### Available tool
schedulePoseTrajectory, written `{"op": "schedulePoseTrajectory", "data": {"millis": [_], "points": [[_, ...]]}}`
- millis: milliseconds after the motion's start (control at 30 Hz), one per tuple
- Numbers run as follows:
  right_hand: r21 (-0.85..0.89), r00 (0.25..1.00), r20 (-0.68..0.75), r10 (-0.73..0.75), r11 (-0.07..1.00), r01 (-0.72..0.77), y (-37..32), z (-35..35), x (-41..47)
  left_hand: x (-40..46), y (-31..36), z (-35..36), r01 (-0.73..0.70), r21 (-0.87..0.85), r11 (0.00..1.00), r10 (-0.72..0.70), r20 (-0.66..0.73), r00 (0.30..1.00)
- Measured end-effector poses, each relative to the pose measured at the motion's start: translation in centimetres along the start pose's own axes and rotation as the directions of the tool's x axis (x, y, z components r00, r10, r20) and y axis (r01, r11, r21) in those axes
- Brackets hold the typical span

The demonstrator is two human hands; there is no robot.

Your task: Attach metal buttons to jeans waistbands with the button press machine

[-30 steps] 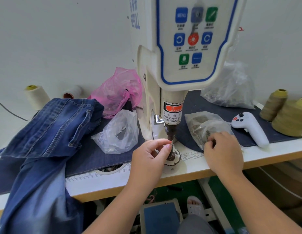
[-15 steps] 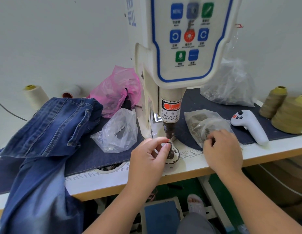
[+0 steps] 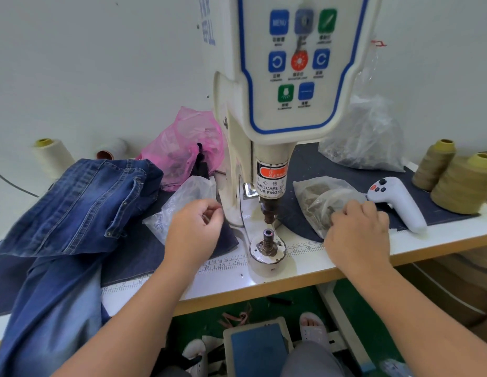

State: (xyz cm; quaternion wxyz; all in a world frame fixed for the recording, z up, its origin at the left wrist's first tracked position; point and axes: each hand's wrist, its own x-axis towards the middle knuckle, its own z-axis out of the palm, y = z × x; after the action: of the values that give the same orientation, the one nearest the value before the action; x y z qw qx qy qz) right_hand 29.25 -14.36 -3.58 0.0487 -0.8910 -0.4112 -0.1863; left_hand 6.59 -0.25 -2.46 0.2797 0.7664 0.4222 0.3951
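At the button press machine, button parts are being picked from clear bags by a loosely curled left hand and a pinching right hand, best seated squarely on the bare lower post before the jeans, lying at left, are brought over.

Thread cones four, plastic bags four, hands two
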Motion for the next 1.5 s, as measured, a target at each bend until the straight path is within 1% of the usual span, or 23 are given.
{"op": "schedulePoseTrajectory", "data": {"millis": [67,133,267,333,400,433,567,633,700,767,833,933,1033,1133,1200,1267,1333,1367,1433,1500], "points": [[-0.070,0.999,0.050,0.023,0.997,-0.020,0.6,-0.7,0.6,0.5,-1.3,0.0,0.008,0.073,0.997,-0.007,-0.013,1.000],[-0.099,0.995,0.087,0.057,0.994,-0.048,1.2,-1.0,1.2,0.5,-2.0,0.1,-0.011,0.097,0.995,0.015,-0.043,0.999],[0.004,0.979,0.191,0.071,0.997,-0.074,1.8,-0.9,2.1,0.2,-2.5,0.4,-0.101,0.090,0.991,0.111,-0.117,0.987],[0.074,0.979,0.198,0.039,0.996,-0.054,1.8,-0.9,2.2,0.1,-2.5,0.3,-0.107,0.093,0.990,0.118,-0.122,0.985],[0.135,0.988,0.154,-0.011,0.991,-0.011,1.8,-0.8,2.0,0.1,-2.7,0.3,-0.113,0.102,0.988,0.124,-0.102,0.987],[0.154,0.987,0.157,-0.026,0.988,0.002,1.8,-0.8,1.9,0.2,-2.7,0.3,-0.117,0.109,0.987,0.126,-0.085,0.988],[0.186,0.970,0.239,-0.034,0.982,-0.012,1.7,-0.7,2.0,0.1,-2.7,0.4,-0.140,0.139,0.980,0.147,-0.038,0.988],[0.140,0.961,0.274,-0.046,0.990,0.007,1.6,-0.9,2.3,0.1,-2.7,0.4,-0.151,0.153,0.977,0.158,-0.034,0.987],[0.049,0.950,0.305,-0.065,0.997,0.053,1.5,-1.2,2.4,0.0,-2.6,0.4,-0.146,0.154,0.977,0.153,-0.037,0.988],[-0.062,0.948,0.308,-0.085,0.992,0.109,1.2,-1.5,2.4,0.0,-2.6,0.3,-0.134,0.151,0.979,0.141,-0.035,0.989],[-0.123,0.949,0.300,-0.097,0.983,0.139,0.9,-1.6,2.3,0.0,-2.7,0.3,-0.134,0.155,0.979,0.140,-0.031,0.990],[-0.102,0.956,0.281,-0.087,0.988,0.120,0.5,-1.4,2.1,0.0,-2.7,0.4,-0.135,0.155,0.979,0.141,-0.027,0.990],[-0.067,0.974,0.211,-0.088,0.992,0.105,0.7,-0.9,1.9,0.1,-2.8,0.4,-0.140,0.153,0.978,0.145,-0.024,0.989],[0.022,0.993,0.066,-0.099,0.995,0.097,1.2,-0.9,1.6,0.1,-2.8,0.4,-0.147,0.154,0.977,0.153,-0.024,0.988],[0.106,0.989,-0.067,-0.133,0.985,0.140,1.2,-1.4,1.4,0.2,-2.8,0.4,-0.145,0.152,0.978,0.151,-0.025,0.988],[0.204,0.976,-0.151,-0.158,0.961,0.187,1.0,-2.2,1.3,0.2,-2.7,0.4,-0.142,0.150,0.978,0.148,-0.029,0.989],[0.312,0.968,-0.178,-0.177,0.923,0.226,0.5,-2.7,1.3,0.2,-2.6,0.4,-0.142,0.152,0.978,0.149,-0.031,0.988],[0.395,0.970,-0.171,-0.170,0.891,0.226,0.1,-2.9,1.2,0.1,-2.6,0.3,-0.146,0.151,0.978,0.152,-0.031,0.988],[0.598,0.986,-0.123,-0.116,0.784,0.167,-0.8,-3.4,1.0,0.0,-2.5,0.2,-0.153,0.146,0.977,0.159,-0.031,0.987],[0.744,0.996,-0.070,-0.056,0.662,0.090,-1.7,-4.2,0.5,-0.1,-2.4,0.2,-0.156,0.144,0.977,0.163,-0.032,0.986]]}}
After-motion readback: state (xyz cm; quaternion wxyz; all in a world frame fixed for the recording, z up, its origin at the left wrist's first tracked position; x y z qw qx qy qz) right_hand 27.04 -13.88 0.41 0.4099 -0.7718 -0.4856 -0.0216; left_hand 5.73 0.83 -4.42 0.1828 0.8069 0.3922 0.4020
